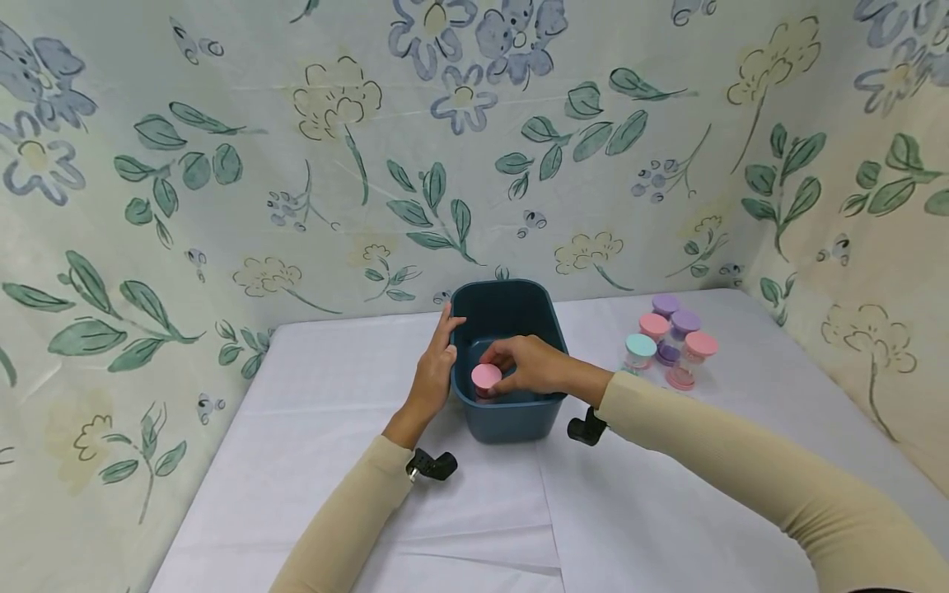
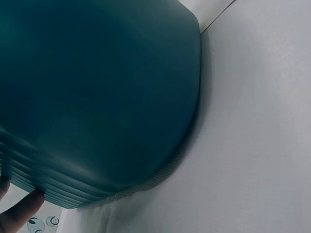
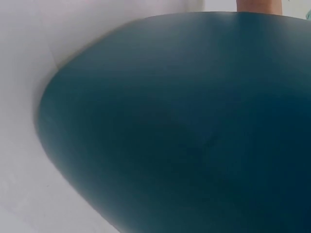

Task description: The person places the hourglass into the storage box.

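A dark teal plastic bin (image 1: 511,424) stands on the white cloth, its mouth facing up. Inside it, near the left wall, is a small jar with a pink lid (image 1: 486,376); the jar's lower part is hidden. My right hand (image 1: 530,365) reaches over the bin's right rim and pinches this jar between thumb and fingers. Against the bin's left side lies my left hand (image 1: 432,375), its fingers extended. In the left wrist view, fingertips (image 2: 34,199) touch the ribbed wall of the bin. The right wrist view shows mostly the bin's outer wall (image 3: 160,126).
To the right of the bin stands a cluster of several small clear jars, with teal (image 1: 641,345), pink (image 1: 700,344) and purple (image 1: 685,321) lids. A floral curtain (image 1: 460,206) hangs behind and beside the white-covered table (image 1: 334,379).
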Demonstrator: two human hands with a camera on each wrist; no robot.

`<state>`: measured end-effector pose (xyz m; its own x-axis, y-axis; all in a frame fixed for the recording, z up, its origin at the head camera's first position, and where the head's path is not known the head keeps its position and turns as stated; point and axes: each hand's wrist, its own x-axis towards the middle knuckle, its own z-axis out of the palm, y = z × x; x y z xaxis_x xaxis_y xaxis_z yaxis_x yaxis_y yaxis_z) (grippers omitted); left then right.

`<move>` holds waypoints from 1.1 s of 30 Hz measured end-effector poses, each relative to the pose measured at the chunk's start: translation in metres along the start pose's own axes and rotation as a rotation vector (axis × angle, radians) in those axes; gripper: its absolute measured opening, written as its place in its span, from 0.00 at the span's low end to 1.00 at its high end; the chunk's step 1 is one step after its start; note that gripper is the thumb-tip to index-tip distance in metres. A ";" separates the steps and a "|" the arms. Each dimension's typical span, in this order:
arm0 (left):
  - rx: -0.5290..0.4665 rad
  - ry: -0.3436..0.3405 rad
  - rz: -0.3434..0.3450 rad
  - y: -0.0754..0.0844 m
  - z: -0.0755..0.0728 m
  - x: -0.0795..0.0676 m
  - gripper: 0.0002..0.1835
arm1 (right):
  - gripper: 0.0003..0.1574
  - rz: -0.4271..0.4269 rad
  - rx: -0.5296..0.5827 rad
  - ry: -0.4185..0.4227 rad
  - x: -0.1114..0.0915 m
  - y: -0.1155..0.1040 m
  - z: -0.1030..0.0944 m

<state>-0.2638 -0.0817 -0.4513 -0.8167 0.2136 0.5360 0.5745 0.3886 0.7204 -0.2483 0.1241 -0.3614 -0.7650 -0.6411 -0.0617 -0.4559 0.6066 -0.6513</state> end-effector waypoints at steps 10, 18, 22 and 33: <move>0.003 0.006 -0.001 0.001 0.001 -0.001 0.27 | 0.28 -0.001 0.072 -0.036 0.000 0.001 -0.001; 0.006 0.008 0.005 0.000 0.001 0.000 0.27 | 0.30 0.008 0.104 -0.033 0.000 0.001 -0.002; 0.014 0.008 -0.007 -0.001 0.000 -0.001 0.28 | 0.31 0.017 0.118 -0.033 0.002 0.001 -0.001; 0.013 -0.002 0.015 0.001 -0.002 0.001 0.27 | 0.33 0.000 0.219 0.036 0.001 0.006 -0.010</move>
<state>-0.2640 -0.0830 -0.4497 -0.8081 0.2210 0.5460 0.5859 0.3973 0.7063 -0.2564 0.1311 -0.3579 -0.7826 -0.6214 -0.0373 -0.3492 0.4878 -0.8000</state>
